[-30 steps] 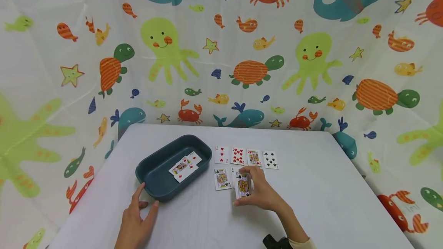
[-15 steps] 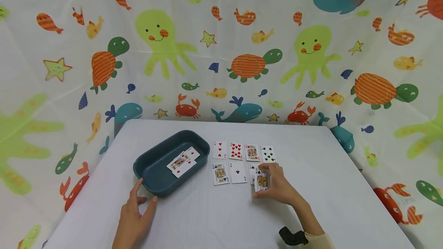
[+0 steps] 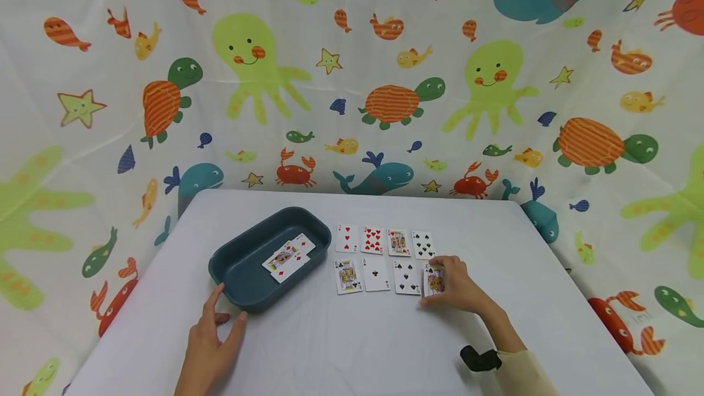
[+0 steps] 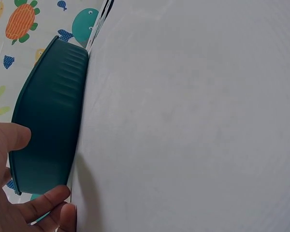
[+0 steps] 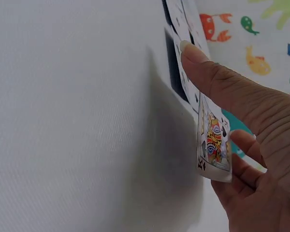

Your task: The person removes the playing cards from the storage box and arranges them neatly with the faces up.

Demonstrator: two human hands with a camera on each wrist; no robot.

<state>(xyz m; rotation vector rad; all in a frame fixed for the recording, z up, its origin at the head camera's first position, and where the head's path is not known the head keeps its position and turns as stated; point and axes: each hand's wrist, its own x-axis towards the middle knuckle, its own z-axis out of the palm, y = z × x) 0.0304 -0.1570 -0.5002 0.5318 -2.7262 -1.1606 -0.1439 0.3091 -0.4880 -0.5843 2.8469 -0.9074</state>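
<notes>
A king of spades (image 3: 432, 281) is held between the thumb and fingers of my right hand (image 3: 459, 286), at the right end of the nearer card row. In the right wrist view the king (image 5: 213, 140) stands tilted, its lower edge close to the white table. Beside the hand lies a black-suit number card (image 3: 407, 277). On the left, my left hand (image 3: 211, 344) rests at the near corner of a dark teal tray (image 3: 235, 243). Its thumb (image 4: 19, 137) touches the tray wall and its fingers lie near the base, loosely spread.
Several diamond cards (image 3: 288, 258) lie overlapped inside the tray. Face-up cards form two rows right of it: a far row with a king of hearts (image 3: 398, 242), a near row with a king of clubs (image 3: 348, 277). A sea-animal cloth (image 3: 324, 96) hangs behind the table.
My right hand has moved rightward along the near row with the king of spades, uncovering the cards to its left. The left hand stays at the tray. The head view has tipped slightly down.
</notes>
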